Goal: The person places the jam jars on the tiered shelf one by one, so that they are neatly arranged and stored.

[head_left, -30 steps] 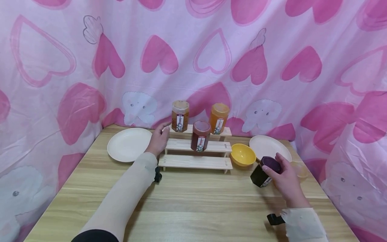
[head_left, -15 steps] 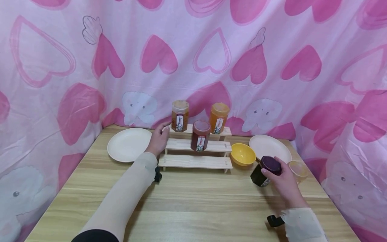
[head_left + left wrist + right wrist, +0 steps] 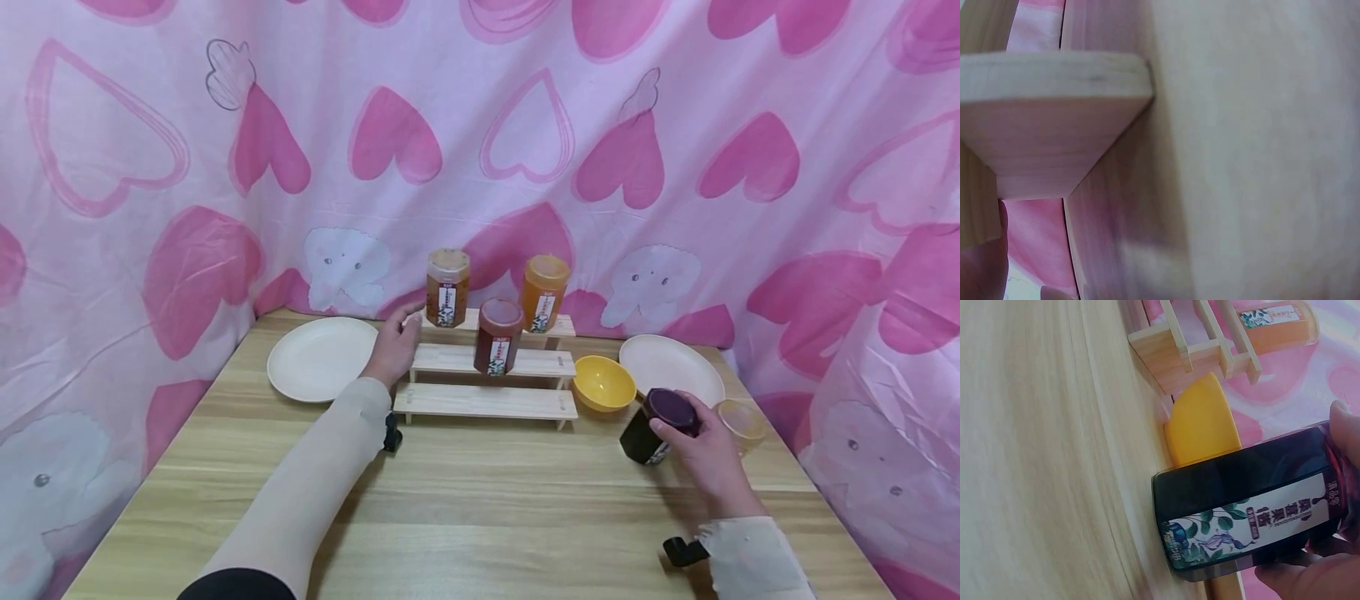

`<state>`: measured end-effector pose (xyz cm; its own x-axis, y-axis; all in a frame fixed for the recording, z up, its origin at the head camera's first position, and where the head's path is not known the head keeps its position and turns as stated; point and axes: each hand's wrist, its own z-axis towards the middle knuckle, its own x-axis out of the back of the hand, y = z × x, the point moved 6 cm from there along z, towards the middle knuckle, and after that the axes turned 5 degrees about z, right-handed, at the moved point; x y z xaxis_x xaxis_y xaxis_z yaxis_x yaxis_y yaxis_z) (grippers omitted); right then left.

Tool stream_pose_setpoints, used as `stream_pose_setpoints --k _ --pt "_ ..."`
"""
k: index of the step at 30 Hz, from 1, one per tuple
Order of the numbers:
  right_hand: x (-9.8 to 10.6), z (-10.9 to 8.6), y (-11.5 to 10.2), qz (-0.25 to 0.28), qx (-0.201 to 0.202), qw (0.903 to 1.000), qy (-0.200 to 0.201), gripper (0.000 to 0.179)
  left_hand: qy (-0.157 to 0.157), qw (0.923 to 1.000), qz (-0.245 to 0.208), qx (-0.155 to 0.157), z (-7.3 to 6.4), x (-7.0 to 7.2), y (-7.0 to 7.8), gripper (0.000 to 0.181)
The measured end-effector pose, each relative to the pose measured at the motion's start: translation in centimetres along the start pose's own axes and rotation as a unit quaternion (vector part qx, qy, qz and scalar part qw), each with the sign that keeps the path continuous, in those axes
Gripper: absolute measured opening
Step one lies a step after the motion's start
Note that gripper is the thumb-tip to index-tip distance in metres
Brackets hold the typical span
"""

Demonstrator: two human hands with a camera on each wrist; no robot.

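Now the right grip sits lower on the dark jar.

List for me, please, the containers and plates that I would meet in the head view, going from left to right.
Left white plate, amber jar, red-brown jar, orange jar, yellow bowl, dark purple jar, translucent container. Left out: right white plate, which overlaps the dark purple jar.

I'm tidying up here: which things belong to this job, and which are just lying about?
Likely in use:
dark jar, in the right hand
tiered wooden rack, at the left hand
amber jar, red jar, orange jar on the rack

Apparently lying about:
left white plate
right white plate
yellow bowl
pale container (unclear)
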<state>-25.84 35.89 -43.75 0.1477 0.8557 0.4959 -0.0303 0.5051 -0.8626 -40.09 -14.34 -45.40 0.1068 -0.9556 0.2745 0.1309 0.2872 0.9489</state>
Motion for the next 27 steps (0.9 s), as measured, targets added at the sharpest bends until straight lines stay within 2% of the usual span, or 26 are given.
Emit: stream_pose_setpoints --k 4,9,12,16,18,27 --pt "-0.1 -0.2 -0.5 0.013 0.008 0.9998 0.009 0.064 -0.003 1.0 0.0 0.0 -0.2 0.0 0.1 0.045" --pt "-0.6 -0.6 -2.1 0.063 0.024 0.9975 0.02 0.065 -0.002 1.0 0.005 -0.002 -0.3 0.0 0.2 0.045" --pt "-1.3 -1.0 -3.5 0.131 0.038 0.9906 0.014 0.063 -0.001 1.0 0.006 -0.004 -0.2 0.1 0.2 0.045" --pt "-2.4 -1.5 -5.3 0.212 0.05 0.9761 -0.008 0.062 0.0 1.0 0.004 -0.005 -0.2 0.0 0.3 0.045" --pt "-3.1 -1.7 -6.0 0.22 0.05 0.974 -0.017 0.062 0.0 1.0 0.002 -0.005 -0.2 0.0 0.3 0.044" --pt "-5.9 -2.0 -8.7 0.199 0.041 0.9775 -0.058 0.065 0.001 1.0 0.004 -0.008 -0.5 0.0 0.6 0.046"
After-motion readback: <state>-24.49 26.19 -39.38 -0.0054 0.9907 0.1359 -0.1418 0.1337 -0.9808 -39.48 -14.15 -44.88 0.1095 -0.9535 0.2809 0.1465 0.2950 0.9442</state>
